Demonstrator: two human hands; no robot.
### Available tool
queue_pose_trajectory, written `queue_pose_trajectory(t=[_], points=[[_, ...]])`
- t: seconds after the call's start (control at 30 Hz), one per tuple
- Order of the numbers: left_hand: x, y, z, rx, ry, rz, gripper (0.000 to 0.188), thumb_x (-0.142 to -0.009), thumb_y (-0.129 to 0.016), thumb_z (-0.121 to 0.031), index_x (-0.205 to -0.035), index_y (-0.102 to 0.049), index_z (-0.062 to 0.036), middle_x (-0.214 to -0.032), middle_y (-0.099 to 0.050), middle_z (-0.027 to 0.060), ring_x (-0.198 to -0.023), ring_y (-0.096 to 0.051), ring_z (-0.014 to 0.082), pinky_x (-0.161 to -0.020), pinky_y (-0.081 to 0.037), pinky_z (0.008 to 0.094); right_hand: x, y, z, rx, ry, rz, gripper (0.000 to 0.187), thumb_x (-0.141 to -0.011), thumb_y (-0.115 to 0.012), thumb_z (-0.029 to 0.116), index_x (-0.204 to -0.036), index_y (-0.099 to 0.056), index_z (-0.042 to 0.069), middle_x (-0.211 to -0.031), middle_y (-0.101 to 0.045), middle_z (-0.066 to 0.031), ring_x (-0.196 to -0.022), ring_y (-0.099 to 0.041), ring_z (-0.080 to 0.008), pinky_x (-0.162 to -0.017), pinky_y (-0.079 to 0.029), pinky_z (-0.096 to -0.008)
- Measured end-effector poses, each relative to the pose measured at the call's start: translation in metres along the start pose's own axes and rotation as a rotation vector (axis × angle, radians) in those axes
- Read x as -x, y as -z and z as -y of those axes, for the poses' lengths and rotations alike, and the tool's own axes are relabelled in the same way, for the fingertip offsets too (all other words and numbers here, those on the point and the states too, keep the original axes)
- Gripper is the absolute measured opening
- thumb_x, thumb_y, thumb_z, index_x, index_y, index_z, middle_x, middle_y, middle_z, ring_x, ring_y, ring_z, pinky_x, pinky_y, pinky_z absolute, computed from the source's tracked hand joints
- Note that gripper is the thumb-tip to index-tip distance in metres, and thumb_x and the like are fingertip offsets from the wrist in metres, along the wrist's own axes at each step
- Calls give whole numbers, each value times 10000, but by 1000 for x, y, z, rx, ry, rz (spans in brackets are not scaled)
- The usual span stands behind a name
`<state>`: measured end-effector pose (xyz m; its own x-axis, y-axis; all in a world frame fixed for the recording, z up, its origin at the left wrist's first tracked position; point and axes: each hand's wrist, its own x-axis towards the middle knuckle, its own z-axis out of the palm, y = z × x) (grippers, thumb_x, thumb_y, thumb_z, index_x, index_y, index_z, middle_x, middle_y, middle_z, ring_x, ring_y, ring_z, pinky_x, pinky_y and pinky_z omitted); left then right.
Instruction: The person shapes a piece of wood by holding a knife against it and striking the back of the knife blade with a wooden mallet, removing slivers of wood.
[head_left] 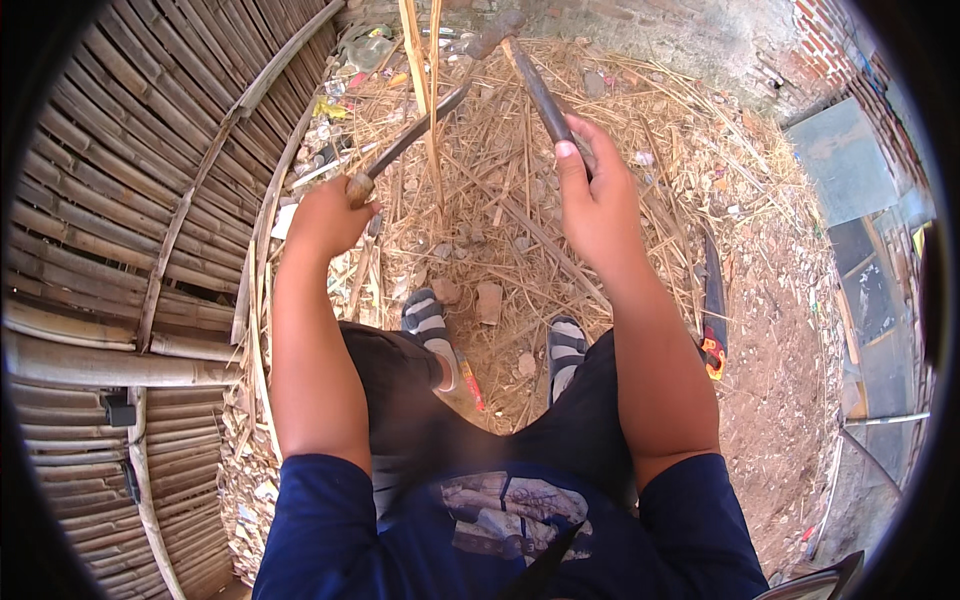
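Observation:
My left hand (325,215) grips the wooden handle of a long dark knife (410,135), whose blade reaches up and right to a thin upright bamboo strip (432,110). My right hand (595,195) is closed around a dark stick or tool handle (540,95) that points up and left toward the top of the same strip. Both hands are raised in front of me over a straw-covered patch of ground. My sandalled feet (430,325) rest on the dirt below.
A woven bamboo wall (130,230) curves along the left. Straw, bamboo splinters and litter (500,190) cover the ground. A handsaw with a red and black handle (712,320) lies on the dirt to the right. Brick wall and boards (850,160) stand at the far right.

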<state>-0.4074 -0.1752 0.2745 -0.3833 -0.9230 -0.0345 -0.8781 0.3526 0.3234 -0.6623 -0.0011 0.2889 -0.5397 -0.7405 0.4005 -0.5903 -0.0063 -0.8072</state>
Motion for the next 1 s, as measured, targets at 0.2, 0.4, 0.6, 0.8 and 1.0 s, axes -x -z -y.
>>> queue_pose_trajectory(t=[0.2, 0.4, 0.6, 0.8, 1.0], points=[[5, -3, -2, -17, -22, -11, 488, -876, -765, -394, -1147, -675, 1, -1038, -718, 263, -1025, -686, 422, -885, -535, 498, -3, -14, 2, 2, 203, -185, 377, -1058, -547, 289, -1365, -588, 74, -709, -665, -87, -580, -652, -197, -551, -482, -342], [4, -3, 9, -1, -31, -50, 455, -844, -792, -379, -1050, -694, 15, -999, -724, 257, -984, -693, 427, -871, -539, 495, -11, -40, -5, 358, -3, 151, 386, -1071, -519, 309, -1369, -605, 78, -715, -679, -104, -575, -651, -209, -564, -515, -385], [2, 3, 11, 53, 8, 13, 487, -834, -794, -402, -1073, -689, 9, -1032, -725, 249, -1015, -689, 416, -881, -539, 481, -13, -47, -13, 229, -27, 155, 407, -1083, -482, 316, -1394, -592, 78, -726, -677, -117, -598, -659, -229, -581, -512, -407], [-1, -6, 5, 35, -14, 79, 513, -842, -793, -424, -1093, -673, 7, -1047, -727, 240, -1027, -688, 417, -902, -531, 481, -5, -28, 5, 5, 154, -159, 426, -1080, -485, 311, -1423, -560, 69, -726, -669, -129, -603, -658, -249, -576, -500, -385], [-1, -8, 4, 46, -8, 68, 501, -839, -795, -413, -1110, -680, -8, -1063, -730, 229, -1039, -689, 406, -910, -531, 478, 0, -55, -35, 325, -56, 219, 413, -1063, -514, 300, -1399, -553, 63, -763, -683, -231, -668, -701, -373, -596, -523, -488]])
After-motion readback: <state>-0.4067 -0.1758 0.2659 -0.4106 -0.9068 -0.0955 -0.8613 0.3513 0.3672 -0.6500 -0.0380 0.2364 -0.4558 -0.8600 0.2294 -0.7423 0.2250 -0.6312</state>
